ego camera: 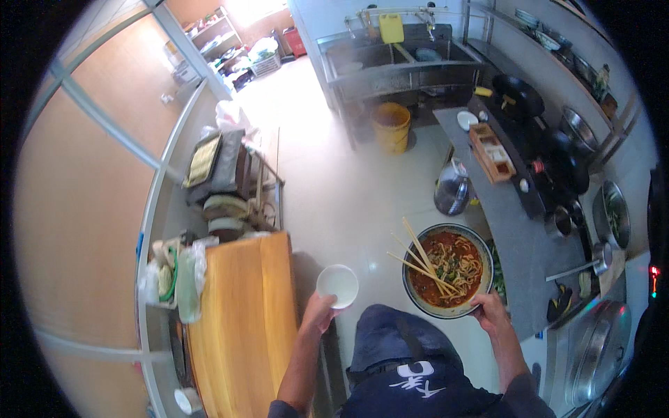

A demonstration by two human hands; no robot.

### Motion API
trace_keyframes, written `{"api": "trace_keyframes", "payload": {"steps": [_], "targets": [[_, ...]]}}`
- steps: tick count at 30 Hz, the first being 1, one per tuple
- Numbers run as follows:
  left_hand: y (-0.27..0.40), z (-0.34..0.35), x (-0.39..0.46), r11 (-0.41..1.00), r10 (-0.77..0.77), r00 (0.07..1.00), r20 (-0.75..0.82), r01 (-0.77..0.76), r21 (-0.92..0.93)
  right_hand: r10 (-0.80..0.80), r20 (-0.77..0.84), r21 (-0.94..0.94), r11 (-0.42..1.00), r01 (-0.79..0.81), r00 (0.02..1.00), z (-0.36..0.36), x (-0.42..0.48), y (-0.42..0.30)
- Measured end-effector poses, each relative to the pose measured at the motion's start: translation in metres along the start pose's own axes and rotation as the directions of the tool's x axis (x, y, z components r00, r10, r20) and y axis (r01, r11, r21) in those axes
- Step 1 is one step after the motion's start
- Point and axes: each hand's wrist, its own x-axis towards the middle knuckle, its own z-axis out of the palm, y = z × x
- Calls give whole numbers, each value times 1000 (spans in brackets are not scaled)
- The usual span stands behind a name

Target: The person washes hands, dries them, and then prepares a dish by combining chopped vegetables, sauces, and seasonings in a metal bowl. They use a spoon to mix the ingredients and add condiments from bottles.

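Observation:
In my left hand is a small white bowl, gripped at its near edge with the thumb over the rim. It looks empty or holds a pale liquid; I cannot tell which. My right hand grips the near right rim of a large bowl with a dark edge. Noodles lie in red broth inside it, with bits of green among them. Several pale chopsticks rest in the broth and lean out over the bowl's left rim. Both bowls are held above the floor, apart from each other.
A wooden worktop stands on my left. A grey counter with a condiment box runs along my right. Ahead are a yellow bucket, a metal sink and a bagged bin beside the counter.

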Motion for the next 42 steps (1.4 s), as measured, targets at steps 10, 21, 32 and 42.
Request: {"api": "trace_keyframes", "payload": {"steps": [10, 21, 32, 42], "targets": [[144, 29, 403, 994, 2, 966, 257, -29, 103, -14, -143, 173, 984, 39, 990, 49, 286, -49], [328, 114, 691, 935, -20, 936, 352, -107, 339, 5, -315, 206, 977, 63, 949, 124, 521, -102], [404, 279, 988, 900, 2, 877, 481, -211, 381, -20, -434, 280, 947, 155, 901, 151, 681, -176], [349, 511, 1296, 300, -18, 624, 782, -742, 599, -71, -612, 417, 817, 398, 788, 148, 776, -187]]}}
